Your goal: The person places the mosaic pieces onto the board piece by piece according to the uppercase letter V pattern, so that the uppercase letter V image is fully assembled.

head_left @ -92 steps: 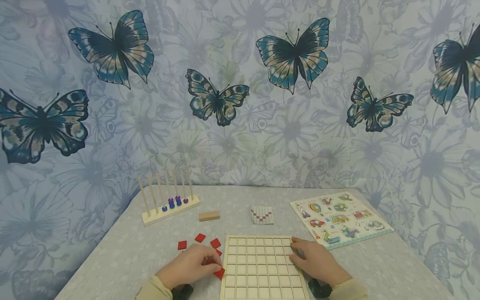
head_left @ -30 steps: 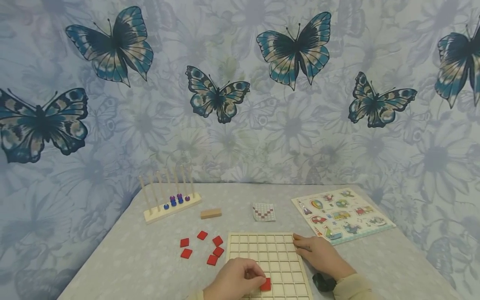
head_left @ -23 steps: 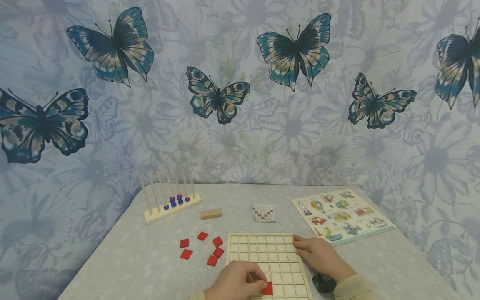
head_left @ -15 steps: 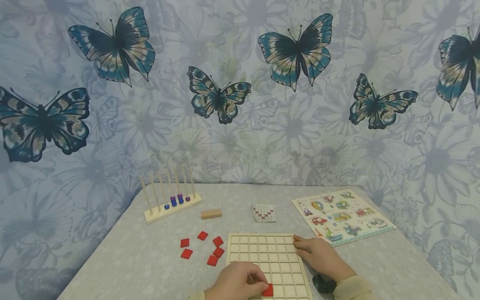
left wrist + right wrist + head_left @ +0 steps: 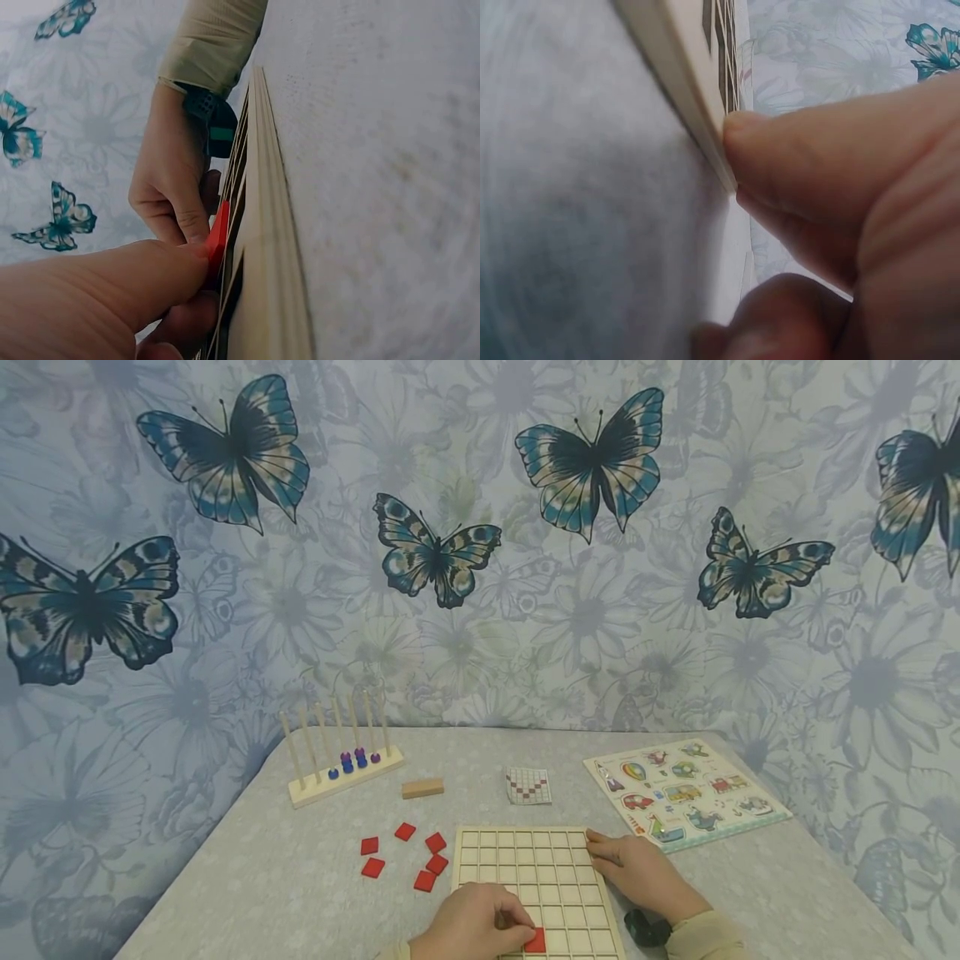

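My left hand (image 5: 474, 922) pinches a small red square tile (image 5: 535, 940) between thumb and fingers. The tile is over a cell in the lower part of the wooden grid board (image 5: 573, 893); in the left wrist view the red tile (image 5: 217, 241) stands tilted against the grid ridges, its lower edge hidden by the fingers. My right hand (image 5: 647, 875) rests at the board's right edge near the far corner. In the right wrist view the thumb (image 5: 780, 146) presses the board's side, while the other fingers lie loosely bent below it.
Several loose red tiles (image 5: 424, 881) lie left of the board. Behind are a pegged wooden stand with beads (image 5: 345, 781), a wooden block (image 5: 422, 788) and a card with a grid pattern (image 5: 528, 786). A picture puzzle board (image 5: 686, 793) lies at the right.
My left hand has carried the red tile from the loose tiles rightward onto the grid board, then slightly nearer to me. My right hand has stayed at the board's edge.
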`<state>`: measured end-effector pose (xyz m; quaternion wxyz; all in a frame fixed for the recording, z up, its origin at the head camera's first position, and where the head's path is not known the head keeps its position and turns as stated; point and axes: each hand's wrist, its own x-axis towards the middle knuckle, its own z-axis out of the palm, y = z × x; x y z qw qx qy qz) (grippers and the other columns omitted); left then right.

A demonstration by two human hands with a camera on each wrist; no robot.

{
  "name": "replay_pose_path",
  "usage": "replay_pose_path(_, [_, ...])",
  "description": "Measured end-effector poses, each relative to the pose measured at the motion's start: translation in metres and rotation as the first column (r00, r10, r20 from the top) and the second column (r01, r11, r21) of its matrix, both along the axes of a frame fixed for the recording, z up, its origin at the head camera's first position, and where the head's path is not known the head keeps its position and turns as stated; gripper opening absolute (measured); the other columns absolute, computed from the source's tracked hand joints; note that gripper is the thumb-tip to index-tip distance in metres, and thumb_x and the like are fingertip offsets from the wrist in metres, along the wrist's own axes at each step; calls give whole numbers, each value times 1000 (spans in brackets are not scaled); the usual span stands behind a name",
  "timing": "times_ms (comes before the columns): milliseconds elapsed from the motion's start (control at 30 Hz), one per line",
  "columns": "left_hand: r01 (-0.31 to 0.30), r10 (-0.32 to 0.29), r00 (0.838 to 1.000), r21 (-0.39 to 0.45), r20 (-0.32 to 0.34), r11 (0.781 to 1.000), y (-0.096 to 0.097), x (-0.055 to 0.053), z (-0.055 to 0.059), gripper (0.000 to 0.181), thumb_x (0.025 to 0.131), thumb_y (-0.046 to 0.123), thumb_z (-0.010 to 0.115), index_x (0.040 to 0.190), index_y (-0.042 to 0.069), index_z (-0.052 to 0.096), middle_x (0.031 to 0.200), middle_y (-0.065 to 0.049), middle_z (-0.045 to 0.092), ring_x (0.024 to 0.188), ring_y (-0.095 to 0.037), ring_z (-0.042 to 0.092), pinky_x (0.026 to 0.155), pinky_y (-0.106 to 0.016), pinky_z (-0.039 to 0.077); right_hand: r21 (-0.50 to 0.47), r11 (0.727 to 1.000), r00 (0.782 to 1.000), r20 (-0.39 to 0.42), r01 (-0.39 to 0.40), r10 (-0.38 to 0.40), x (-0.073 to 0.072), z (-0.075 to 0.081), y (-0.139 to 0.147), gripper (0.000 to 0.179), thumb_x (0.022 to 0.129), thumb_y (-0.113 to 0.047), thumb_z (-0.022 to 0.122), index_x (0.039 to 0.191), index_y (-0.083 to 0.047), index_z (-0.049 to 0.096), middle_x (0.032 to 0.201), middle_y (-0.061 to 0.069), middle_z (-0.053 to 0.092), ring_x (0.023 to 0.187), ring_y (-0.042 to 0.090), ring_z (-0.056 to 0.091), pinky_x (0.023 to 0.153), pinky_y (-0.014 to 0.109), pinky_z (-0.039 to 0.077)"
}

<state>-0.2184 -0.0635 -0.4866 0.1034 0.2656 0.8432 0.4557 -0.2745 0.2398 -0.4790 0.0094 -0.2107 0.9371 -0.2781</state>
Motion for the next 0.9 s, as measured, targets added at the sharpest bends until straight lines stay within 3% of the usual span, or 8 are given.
replay_pose_path(433, [3,-3,1000,3,1,1000,1,0,0,7,90,30,81,83,28,79,70,19,66,64,2,57,59,-20,48,-11,1000,1000,19,5,-4,3,3,0,39,99,-25,68,134,-8,68,149,8,57,132,40,58,103,56,47])
replay_pose_path(633, [-19,13,999,114,48,993,-7,-2,5,11,94,34,76,90,25,80,80,15,71,66,-1,58,61,-22,49,-21,1000,1000,21,-17,18,4,6,-2,40,99,-26,69,133,-6,68,149,10,58,131,42,58,101,57,48])
replay_pose_path(800, [-96,97,995,102,-5,990,-24,-13,18,14,95,36,74,96,23,80,88,13,72,69,-4,59,62,-24,48,-13,1000,1000,20,-11,12,3,5,-2,39,99,-25,68,133,-7,68,149,8,57,131,40,58,102,56,47])
replay_pose_path(900, [-181,184,981,56,-65,982,-38,-24,22,15,95,36,74,98,23,79,88,13,72,69,-5,59,61,-25,48,-19,1000,1000,23,-6,7,2,3,-1,38,99,-24,67,134,-7,68,150,8,57,132,40,58,103,57,46])
